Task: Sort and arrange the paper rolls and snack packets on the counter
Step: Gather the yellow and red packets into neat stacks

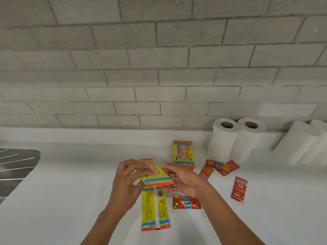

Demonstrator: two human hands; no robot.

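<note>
**Yellow packet held above the counter**

The left hand [128, 175] is gripping a yellow packet [155, 174] from above, its fingers curling over the top face and the thumb sitting underneath. The right hand [182, 181] is lying open, palm turned inward, with straight fingers touching the packet's right edge. The packet is flat, glossy and rectangular, with blue and pink zigzag bands at its ends, and it is tilting above the white counter [70, 200]. Both forearms are reaching in from the lower edge.

Just below it a second yellow packet [155, 209] is lying back side up, showing a barcode. A third one [183, 153] is lying face up farther back. Shiny red sachets [238, 190] are lying scattered to the right. Two white paper rolls [235, 138] are standing upright against the grey brick wall [159, 59], touching each other, with more rolls [304, 144] lying beside them. A metal sink [16, 168] is showing at the left.
</note>
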